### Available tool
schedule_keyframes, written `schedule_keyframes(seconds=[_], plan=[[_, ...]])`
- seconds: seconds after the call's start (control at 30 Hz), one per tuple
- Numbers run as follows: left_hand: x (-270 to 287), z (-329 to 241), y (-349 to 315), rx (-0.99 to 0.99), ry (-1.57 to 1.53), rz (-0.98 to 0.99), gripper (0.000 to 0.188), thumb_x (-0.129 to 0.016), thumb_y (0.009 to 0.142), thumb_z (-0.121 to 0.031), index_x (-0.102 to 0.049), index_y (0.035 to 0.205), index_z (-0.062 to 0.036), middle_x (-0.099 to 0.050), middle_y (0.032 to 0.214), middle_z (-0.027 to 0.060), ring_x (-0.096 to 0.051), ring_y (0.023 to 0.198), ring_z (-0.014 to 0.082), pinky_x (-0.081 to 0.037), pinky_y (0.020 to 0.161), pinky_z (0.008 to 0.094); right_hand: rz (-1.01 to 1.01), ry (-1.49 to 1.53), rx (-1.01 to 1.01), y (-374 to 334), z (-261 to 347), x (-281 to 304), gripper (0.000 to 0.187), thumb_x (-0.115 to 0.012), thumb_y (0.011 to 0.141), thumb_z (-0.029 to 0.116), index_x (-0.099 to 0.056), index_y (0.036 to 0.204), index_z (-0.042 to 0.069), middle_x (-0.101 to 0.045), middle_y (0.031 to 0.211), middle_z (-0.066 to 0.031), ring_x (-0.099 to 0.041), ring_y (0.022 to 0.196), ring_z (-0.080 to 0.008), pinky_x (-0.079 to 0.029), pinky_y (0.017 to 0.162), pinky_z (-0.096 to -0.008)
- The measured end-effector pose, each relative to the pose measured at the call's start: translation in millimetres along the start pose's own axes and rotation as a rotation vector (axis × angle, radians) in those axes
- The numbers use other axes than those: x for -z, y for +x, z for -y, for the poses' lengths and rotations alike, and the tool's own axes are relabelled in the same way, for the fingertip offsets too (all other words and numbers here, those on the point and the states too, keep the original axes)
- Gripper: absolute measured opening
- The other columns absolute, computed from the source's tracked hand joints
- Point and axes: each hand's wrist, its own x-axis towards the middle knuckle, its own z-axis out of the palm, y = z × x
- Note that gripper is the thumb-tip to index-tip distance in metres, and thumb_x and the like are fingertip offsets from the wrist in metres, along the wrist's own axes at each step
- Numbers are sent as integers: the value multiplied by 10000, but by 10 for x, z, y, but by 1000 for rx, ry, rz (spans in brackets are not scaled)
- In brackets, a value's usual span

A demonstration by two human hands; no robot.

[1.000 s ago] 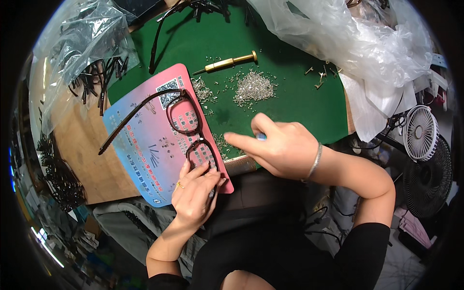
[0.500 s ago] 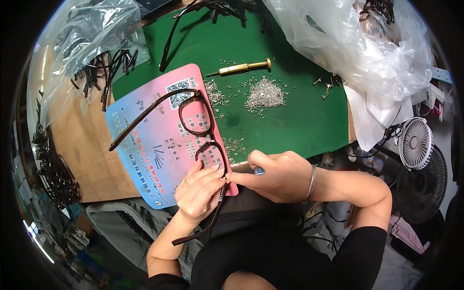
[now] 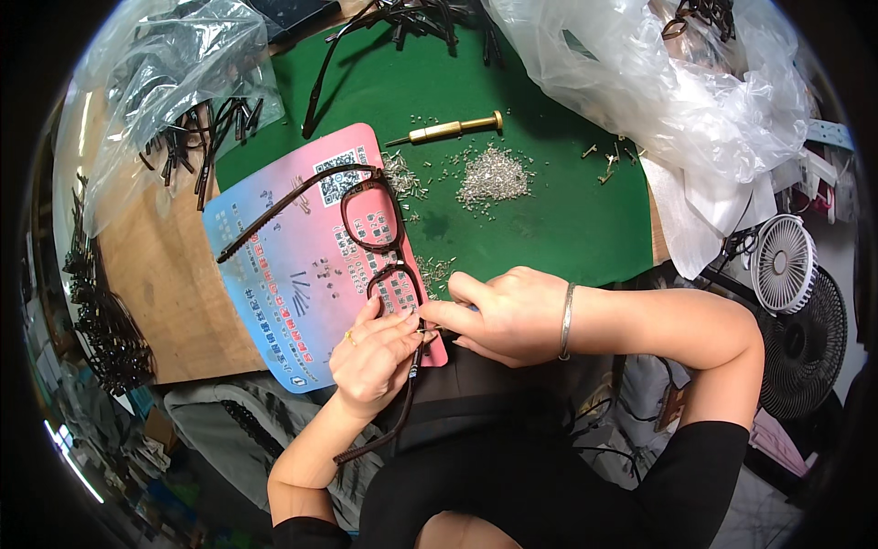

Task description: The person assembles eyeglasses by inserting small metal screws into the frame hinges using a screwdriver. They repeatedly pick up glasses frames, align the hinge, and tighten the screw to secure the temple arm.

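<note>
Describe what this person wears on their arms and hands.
The left hand has a small gold-coloured ring on one finger; its forearm is bare. The right hand has a thin silver bangle at the wrist, with a short black sleeve at the upper arm.

right hand (image 3: 512, 311) drawn in, meeting glasses (image 3: 380, 247)

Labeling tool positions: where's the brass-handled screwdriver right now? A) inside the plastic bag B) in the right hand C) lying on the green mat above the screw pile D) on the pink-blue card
C: the brass-handled screwdriver lies loose on the green mat, just above the pile of small screws, away from both hands working at the glasses frame.
</note>
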Motion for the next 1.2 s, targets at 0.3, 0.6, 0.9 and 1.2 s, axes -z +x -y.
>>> schedule_keyframes(seconds=[0.3,0.6,0.9,1.2], plan=[[-8,-27,16,-7,-5,-28,268,-820,600,-41,-582,719,-81,-677,769,55,-653,710,185,-380,991,474,-65,-196,-22,-64,101,5,408,-656,747,215,-532,1116,91,-485,773,-62,-590,559,-187,-490,457,-307],[613,-314,355,130,318,-51,164,-670,602,-23,-589,742,-51,-583,652,49,-524,528,224,-404,569,310,-119,-12,-84,-117,-39,156,324,-591,827,228,-515,1103,77,-489,864,-106,-585,583,-268,-499,511,-368],[1161,232,255,520,701,194,145,-628,744,-128,-524,751,-26,-563,729,131,-553,676,308,-418,644,401,-154,41,-123,-197,-102,138,323,-581,833,230,-520,1105,66,-505,847,-94,-590,619,-255,-497,525,-356],[1185,1240,1258,495,964,264,156,-544,782,-107,-530,880,13,-607,854,218,-615,752,387,-500,672,473,-242,90,-126,-207,-99,125,299,-599,820,230,-545,1069,73,-525,810,-90,-595,630,-257,-494,531,-346]])
